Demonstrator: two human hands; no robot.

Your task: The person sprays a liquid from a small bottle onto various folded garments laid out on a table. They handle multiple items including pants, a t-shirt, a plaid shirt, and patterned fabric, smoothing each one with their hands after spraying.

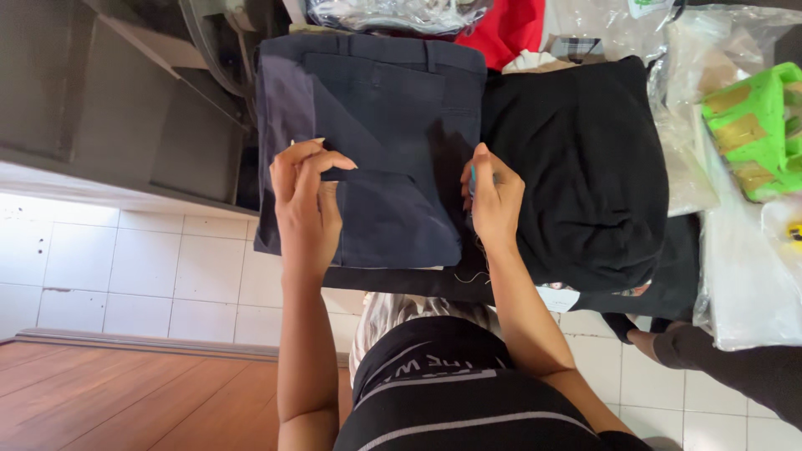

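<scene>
Folded navy trousers [376, 108] lie in front of me on the work surface, waistband at the far side. My left hand [307, 200] rests on their near left part, fingers pinching a fold of the fabric. My right hand [493, 196] sits at the trousers' right edge and grips a small blue tool, mostly hidden by the fingers; a thin thread hangs below it. A pile of black cloth [585, 167] lies right beside the trousers, touching them.
Clear plastic bags [693, 125] and a green object [756, 125] lie at the right. Red fabric [510, 29] and a bagged item [393, 12] sit at the far side. Another person's dark-sleeved arm [718, 359] reaches in at lower right. White tiles and wooden floor lie below.
</scene>
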